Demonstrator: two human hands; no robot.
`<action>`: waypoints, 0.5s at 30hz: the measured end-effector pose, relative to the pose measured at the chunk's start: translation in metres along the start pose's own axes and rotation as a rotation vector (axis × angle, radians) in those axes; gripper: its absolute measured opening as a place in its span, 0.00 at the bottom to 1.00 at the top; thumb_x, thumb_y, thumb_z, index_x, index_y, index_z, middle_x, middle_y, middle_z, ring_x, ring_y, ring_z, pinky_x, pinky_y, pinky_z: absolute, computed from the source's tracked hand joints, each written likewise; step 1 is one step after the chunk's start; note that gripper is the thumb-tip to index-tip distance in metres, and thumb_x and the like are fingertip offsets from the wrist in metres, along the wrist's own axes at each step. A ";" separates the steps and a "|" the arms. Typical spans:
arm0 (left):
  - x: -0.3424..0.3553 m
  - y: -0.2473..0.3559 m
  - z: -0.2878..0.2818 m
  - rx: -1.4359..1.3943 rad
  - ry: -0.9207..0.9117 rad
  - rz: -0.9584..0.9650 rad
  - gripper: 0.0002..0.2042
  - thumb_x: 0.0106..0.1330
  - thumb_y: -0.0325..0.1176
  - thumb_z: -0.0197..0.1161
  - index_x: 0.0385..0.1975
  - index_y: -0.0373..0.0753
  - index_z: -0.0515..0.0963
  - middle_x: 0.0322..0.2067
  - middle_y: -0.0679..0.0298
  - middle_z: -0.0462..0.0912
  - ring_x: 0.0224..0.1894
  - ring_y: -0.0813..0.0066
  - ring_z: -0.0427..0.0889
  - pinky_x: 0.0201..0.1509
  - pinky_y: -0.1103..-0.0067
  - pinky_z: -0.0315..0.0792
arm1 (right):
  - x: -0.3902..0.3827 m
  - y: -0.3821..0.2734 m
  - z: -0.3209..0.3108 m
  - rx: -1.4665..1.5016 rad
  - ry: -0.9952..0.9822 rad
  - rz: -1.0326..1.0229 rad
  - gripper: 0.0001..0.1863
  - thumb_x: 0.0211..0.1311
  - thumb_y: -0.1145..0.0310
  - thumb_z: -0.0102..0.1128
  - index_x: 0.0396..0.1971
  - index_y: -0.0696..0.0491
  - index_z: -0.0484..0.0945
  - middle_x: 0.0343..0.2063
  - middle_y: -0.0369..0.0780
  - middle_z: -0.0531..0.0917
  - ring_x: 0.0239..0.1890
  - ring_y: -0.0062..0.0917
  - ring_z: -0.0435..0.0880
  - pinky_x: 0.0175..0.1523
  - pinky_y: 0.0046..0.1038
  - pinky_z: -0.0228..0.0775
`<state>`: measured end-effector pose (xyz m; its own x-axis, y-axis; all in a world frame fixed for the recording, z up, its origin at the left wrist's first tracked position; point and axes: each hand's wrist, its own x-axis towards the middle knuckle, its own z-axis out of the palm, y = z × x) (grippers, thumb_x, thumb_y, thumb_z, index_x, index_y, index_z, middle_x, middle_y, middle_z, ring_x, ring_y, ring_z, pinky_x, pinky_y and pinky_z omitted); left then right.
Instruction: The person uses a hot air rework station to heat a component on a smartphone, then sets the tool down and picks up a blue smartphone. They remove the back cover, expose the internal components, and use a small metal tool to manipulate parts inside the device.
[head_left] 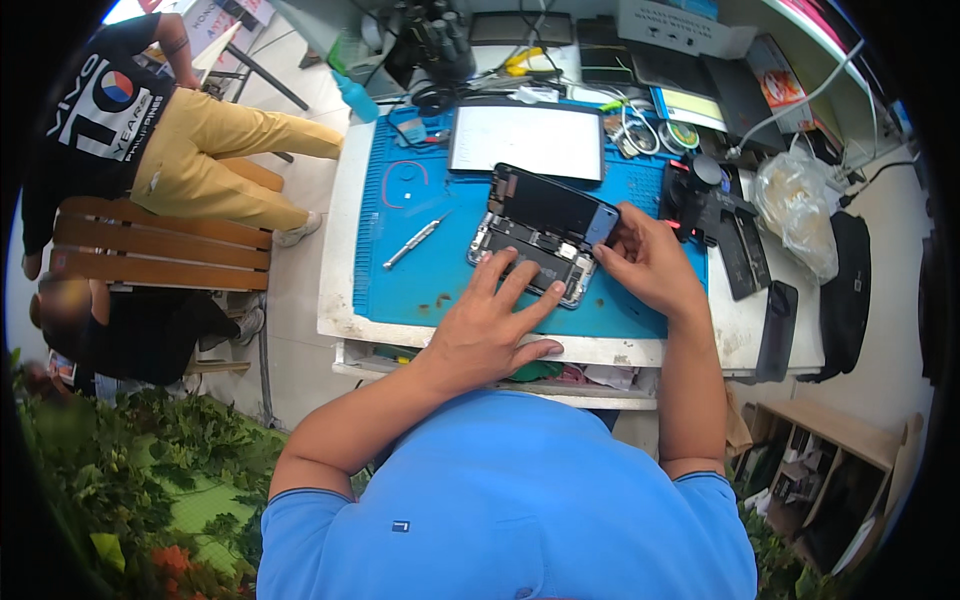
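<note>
An opened smartphone (548,268) lies on the blue work mat (400,295), its inner parts and dark battery facing up. Its screen (540,204) is lifted along the far side and leans back from the body. My left hand (480,325) rests on the near part of the phone body, fingers spread. At the right edge of the screen, my right hand (655,262) pinches the corner between thumb and fingers; the curled fingertips are partly hidden. To the left of the phone, a silver pen-shaped screwdriver (413,243) lies on the mat.
Behind the phone lies a white-faced flat panel (527,140). Cables, a tape roll (680,136) and a black clamp-like device (695,190) crowd the back right. A plastic bag (795,210) and a dark phone (777,330) lie right. Two people are at a wooden bench (160,245), left.
</note>
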<state>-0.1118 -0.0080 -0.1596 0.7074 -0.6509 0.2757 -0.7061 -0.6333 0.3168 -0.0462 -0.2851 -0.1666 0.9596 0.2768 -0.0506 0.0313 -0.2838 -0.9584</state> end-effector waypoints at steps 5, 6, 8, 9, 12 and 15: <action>-0.010 -0.003 0.008 -0.046 0.135 0.016 0.31 0.66 0.52 0.79 0.65 0.41 0.84 0.65 0.49 0.78 0.73 0.40 0.75 0.78 0.47 0.71 | 0.001 -0.005 0.003 -0.004 -0.010 0.016 0.14 0.69 0.76 0.70 0.51 0.59 0.80 0.37 0.34 0.87 0.31 0.11 0.77 0.35 0.19 0.70; -0.011 -0.002 0.008 -0.052 0.157 0.016 0.30 0.65 0.51 0.80 0.63 0.41 0.85 0.64 0.50 0.79 0.71 0.42 0.76 0.77 0.49 0.72 | 0.000 -0.007 0.002 -0.013 -0.009 0.020 0.14 0.69 0.76 0.70 0.52 0.60 0.80 0.37 0.34 0.87 0.31 0.11 0.77 0.35 0.19 0.70; -0.014 -0.002 0.011 -0.064 0.201 0.020 0.28 0.62 0.48 0.83 0.59 0.40 0.87 0.61 0.51 0.82 0.69 0.46 0.80 0.76 0.51 0.75 | 0.001 0.001 0.003 0.032 -0.011 -0.011 0.15 0.69 0.76 0.70 0.53 0.60 0.80 0.37 0.33 0.87 0.31 0.10 0.76 0.35 0.19 0.69; -0.015 -0.002 0.012 -0.081 0.218 0.033 0.27 0.61 0.46 0.83 0.57 0.39 0.87 0.59 0.52 0.83 0.67 0.47 0.82 0.75 0.51 0.75 | 0.001 0.004 0.004 0.056 -0.010 -0.024 0.16 0.69 0.76 0.70 0.54 0.60 0.80 0.37 0.33 0.87 0.31 0.10 0.75 0.35 0.19 0.69; -0.019 -0.004 0.012 -0.135 0.259 0.067 0.21 0.60 0.40 0.84 0.50 0.38 0.88 0.54 0.54 0.86 0.63 0.51 0.86 0.74 0.51 0.77 | 0.003 0.007 0.003 0.022 -0.026 -0.059 0.16 0.69 0.76 0.70 0.54 0.61 0.80 0.38 0.33 0.87 0.30 0.10 0.75 0.35 0.19 0.68; -0.021 -0.006 0.012 -0.191 0.288 0.088 0.16 0.59 0.35 0.83 0.44 0.38 0.88 0.50 0.56 0.87 0.60 0.53 0.87 0.73 0.52 0.78 | 0.004 0.011 0.003 0.011 -0.027 -0.049 0.16 0.69 0.76 0.70 0.54 0.60 0.80 0.37 0.33 0.86 0.31 0.10 0.75 0.35 0.18 0.68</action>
<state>-0.1231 0.0042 -0.1779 0.6435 -0.5373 0.5452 -0.7651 -0.4726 0.4373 -0.0432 -0.2844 -0.1785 0.9491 0.3148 -0.0109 0.0748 -0.2588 -0.9630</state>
